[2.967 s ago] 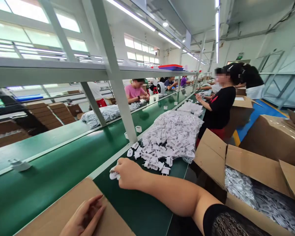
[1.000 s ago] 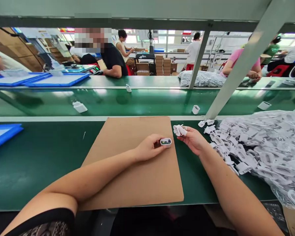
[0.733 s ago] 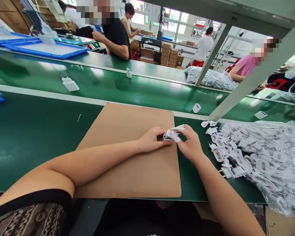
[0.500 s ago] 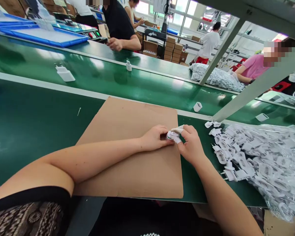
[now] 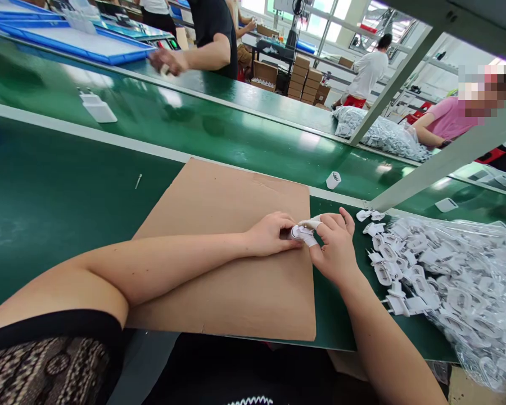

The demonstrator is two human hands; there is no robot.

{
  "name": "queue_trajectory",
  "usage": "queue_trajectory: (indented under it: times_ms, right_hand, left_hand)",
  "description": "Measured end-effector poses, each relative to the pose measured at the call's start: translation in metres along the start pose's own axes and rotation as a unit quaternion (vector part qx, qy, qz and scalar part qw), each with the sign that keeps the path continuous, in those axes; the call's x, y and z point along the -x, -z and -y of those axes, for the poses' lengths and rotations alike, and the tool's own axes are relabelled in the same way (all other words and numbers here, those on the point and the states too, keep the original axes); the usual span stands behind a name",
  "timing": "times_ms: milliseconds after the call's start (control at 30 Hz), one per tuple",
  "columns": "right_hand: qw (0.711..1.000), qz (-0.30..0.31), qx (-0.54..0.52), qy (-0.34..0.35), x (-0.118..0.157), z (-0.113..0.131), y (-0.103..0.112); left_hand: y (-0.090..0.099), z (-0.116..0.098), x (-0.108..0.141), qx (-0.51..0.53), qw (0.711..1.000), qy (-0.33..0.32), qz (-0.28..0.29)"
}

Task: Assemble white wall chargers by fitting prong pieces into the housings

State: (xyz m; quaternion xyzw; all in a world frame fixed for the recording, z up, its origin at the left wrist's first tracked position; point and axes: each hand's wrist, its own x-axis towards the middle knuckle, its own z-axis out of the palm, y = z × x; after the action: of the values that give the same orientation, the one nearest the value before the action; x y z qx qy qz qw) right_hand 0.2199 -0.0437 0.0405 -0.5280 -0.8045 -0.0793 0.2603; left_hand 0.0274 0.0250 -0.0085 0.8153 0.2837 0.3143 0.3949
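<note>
"While you look past the metal frame [image 5: 397, 84], who's in the room?"

"One person in pink [image 5: 451, 118], one in white [image 5: 371, 70], one in a dark top [image 5: 215, 28], their forearm blurred. Stacked cartons [image 5: 298, 76] stand behind."

"And the surface?"

"A green table [image 5: 67, 185], pale strip along its far edge, green belt [image 5: 219, 140] beyond. Blue trays [image 5: 96, 42] sit past the belt, off to the left. By the table's right end there's a bagged heap of white plug parts [image 5: 459, 270], loose ones spilling out. Between that and the left part, a cardboard sheet [image 5: 219, 281] spans near edge to far."

"The hands?"

"Together, at the sheet's right edge. The left hand [image 5: 270, 234] clasps a white casing [image 5: 294, 232], mostly hidden; the right hand [image 5: 335, 247], thumb and forefinger covered in white, pinches a small white piece [image 5: 301, 231] against its end."

"Meaning what?"

"Both hands are tied up at one small joint, I'd judge. Whether it's seated, I can't tell."

"Anything smaller?"

"A thin pin [image 5: 138, 181], left of the sheet."
</note>
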Motion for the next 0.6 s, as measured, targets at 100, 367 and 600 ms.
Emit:
queue_trajectory:
  times_ms: [100, 367, 600]
  right_hand:
    - [1.000, 0.012, 0.008, -0.001, -0.001, 0.002, -0.001]
    - [0.999, 0.034, -0.021, 0.017, -0.006, -0.006, 0.000]
    - [0.998, 0.053, -0.032, 0.002, -0.009, -0.010, 0.001]
  left_hand:
    - [0.000, 0.000, 0.000, 0.007, 1.000, 0.000, -0.003]
    - [0.001, 0.000, -0.001, 0.006, 1.000, 0.003, 0.011]
    - [0.001, 0.000, -0.002, 0.003, 1.000, 0.005, 0.009]
